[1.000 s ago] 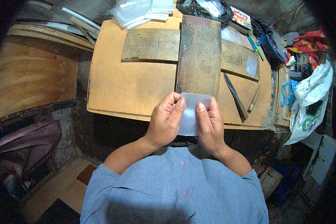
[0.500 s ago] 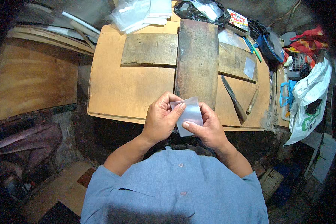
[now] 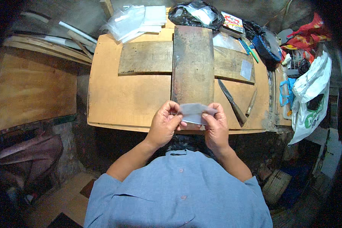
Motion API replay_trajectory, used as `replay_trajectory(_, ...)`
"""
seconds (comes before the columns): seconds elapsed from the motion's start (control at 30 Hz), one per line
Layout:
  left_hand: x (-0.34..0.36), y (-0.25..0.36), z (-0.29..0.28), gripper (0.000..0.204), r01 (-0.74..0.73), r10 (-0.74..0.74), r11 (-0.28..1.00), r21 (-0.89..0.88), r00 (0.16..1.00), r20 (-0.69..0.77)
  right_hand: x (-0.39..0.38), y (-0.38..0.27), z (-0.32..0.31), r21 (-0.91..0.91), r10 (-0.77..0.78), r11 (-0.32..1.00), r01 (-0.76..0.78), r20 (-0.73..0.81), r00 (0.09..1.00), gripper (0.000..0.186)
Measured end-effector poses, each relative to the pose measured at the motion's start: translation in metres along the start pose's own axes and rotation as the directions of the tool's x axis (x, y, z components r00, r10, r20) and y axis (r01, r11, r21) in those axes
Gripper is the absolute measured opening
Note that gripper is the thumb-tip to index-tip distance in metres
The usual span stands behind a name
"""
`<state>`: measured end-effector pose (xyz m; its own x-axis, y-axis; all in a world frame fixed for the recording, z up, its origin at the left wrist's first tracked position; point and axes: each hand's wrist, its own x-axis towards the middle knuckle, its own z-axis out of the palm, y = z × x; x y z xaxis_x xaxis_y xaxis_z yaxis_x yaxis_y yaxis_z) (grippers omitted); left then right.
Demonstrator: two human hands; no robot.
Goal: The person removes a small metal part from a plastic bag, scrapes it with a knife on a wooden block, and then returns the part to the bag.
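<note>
One translucent plastic sheet point(image 3: 193, 114); greyish, bent.

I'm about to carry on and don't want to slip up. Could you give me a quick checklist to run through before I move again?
1. Grip on the translucent, colourless plastic sheet: ok, left hand and right hand hold opposite sides.
2. Sheet flat: not ok, it looks bent or folded.
3. Single layer: cannot tell, its upper part is blurred.
4. Dark-bladed knife with brown handle away from fingers: ok, it lies apart, right of the long, dark-stained wooden board.
5. Board steady: cannot tell, its underside is hidden.
6. Loose pile of clear and whitish plastic sheets in view: ok, at the far left.
</note>
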<state>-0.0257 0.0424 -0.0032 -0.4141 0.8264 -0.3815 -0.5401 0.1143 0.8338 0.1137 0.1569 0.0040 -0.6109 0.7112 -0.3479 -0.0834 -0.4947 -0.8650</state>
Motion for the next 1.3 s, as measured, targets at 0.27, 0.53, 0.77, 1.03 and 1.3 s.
replay_trajectory(0.27, -0.005, -0.005, 0.015, 0.013, 0.091, -0.091, 0.996, -0.004, 0.994, 0.056, -0.013, 0.001, 0.012, -0.043, 0.002, 0.999, 0.001, 0.06, 0.998, 0.018)
replay_trajectory(0.53, -0.001, 0.004, -0.011, 0.016, 0.083, -0.194, 0.93, 0.357, 0.938, 0.286, 0.001, -0.029, -0.007, -0.678, -0.038, 0.643, 0.356, 0.437, 0.899, 0.021)
replay_trajectory(0.77, 0.002, 0.011, 0.006, 0.016, 0.019, -0.035, 0.981, 0.194, 0.996, 0.08, -0.003, -0.003, 0.002, -0.362, -0.043, 0.929, 0.079, 0.107, 0.993, 0.019)
replay_trajectory(1.03, 0.001, -0.012, 0.014, 0.031, -0.138, 0.177, 0.839, 0.526, 0.984, -0.025, -0.006, 0.019, 0.013, -0.228, -0.087, 0.969, 0.099, 0.06, 0.994, 0.015)
replay_trajectory(1.3, 0.005, -0.002, 0.008, 0.032, -0.104, 0.128, 0.772, 0.628, 0.992, 0.006, -0.001, 0.018, 0.006, -0.269, -0.068, 0.959, 0.086, 0.075, 0.995, 0.014)
